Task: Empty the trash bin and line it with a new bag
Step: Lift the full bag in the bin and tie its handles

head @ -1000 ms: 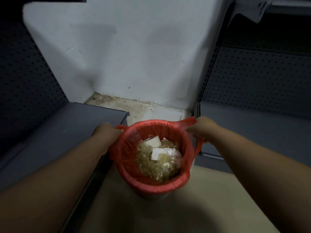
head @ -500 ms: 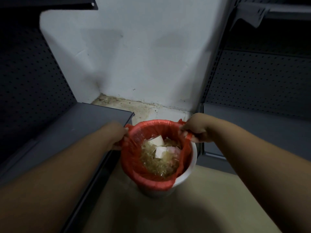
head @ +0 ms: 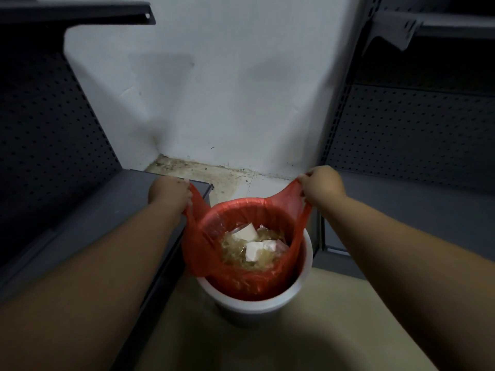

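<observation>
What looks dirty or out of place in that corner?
The floor strip along the wall's foot is stained brown and speckled with grime. Nothing has spilled: the trash sits inside the red bag, above the white bin.

Red plastic bag (head: 249,274), mouth stretched wide, partly raised out of white round bin (head: 257,303). Bin upright on floor. Bag holds yellowish scraps and white paper pieces (head: 253,250).
</observation>
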`<state>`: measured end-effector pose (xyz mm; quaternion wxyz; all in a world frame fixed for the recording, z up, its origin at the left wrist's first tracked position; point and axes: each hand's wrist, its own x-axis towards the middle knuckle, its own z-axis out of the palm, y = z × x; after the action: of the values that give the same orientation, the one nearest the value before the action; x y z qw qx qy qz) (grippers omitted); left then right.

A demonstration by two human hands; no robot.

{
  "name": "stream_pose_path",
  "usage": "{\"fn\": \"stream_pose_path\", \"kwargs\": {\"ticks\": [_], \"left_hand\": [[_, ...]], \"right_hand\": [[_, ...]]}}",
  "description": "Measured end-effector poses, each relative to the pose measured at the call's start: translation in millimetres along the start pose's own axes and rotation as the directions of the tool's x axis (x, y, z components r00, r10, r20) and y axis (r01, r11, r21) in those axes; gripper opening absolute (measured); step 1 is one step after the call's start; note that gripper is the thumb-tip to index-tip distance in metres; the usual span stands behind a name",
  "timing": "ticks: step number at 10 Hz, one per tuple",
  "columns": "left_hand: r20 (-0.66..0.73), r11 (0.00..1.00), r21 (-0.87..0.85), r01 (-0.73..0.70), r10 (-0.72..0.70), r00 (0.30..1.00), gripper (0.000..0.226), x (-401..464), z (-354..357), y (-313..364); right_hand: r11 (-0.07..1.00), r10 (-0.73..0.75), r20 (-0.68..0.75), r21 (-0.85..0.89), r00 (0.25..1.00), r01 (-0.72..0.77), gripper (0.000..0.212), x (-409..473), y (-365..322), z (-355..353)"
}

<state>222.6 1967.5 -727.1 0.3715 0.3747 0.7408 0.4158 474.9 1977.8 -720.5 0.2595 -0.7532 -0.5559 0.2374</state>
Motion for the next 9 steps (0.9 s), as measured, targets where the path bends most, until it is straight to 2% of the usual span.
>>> {"fn": "stream_pose_path", "kwargs": {"ticks": [1,3,4,5,6,7,8,9], "left_hand": [[-0.048,0.958,-0.287,0.010,-0.025,0.999,0.028,10,15,-6],[-0.064,0.873,-0.482,-0.077,0.053,0.997,0.023,13,21,1],[-0.172,0.898,-0.370,-0.238,0.185,0.967,0.018,9,18,10],[-0.258,0.865,0.003,-0.502,0.486,0.835,0.026,5,16,14],[-0.212,0.788,0.044,-0.615,0.608,0.765,0.027,-11,21,19],[-0.117,0.779,-0.140,-0.611,0.600,0.792,0.025,-28,35,24],[-0.060,0.766,-0.341,-0.546,0.562,0.825,0.029,-39,46,26],[-0.001,0.790,-0.427,-0.441,0.487,0.874,0.028,-47,56,25]], "right_hand": [[0.997,-0.011,-0.045,0.078,0.999,0.015,0.034,2,-4,7],[0.917,0.106,-0.167,0.398,0.980,-0.032,0.029,1,8,17],[0.942,0.059,-0.250,0.333,0.966,0.029,0.030,-2,11,17],[0.982,-0.135,-0.294,0.089,0.946,0.168,0.031,-9,6,12],[0.951,-0.299,-0.229,-0.148,0.926,0.271,0.029,-12,-8,1],[0.918,-0.340,-0.132,-0.263,0.931,0.298,0.030,-12,-22,-12],[0.951,-0.298,-0.122,-0.128,0.947,0.283,0.027,-16,-28,-20],[0.971,-0.225,-0.093,0.059,0.970,0.231,0.031,-24,-32,-22]]}}
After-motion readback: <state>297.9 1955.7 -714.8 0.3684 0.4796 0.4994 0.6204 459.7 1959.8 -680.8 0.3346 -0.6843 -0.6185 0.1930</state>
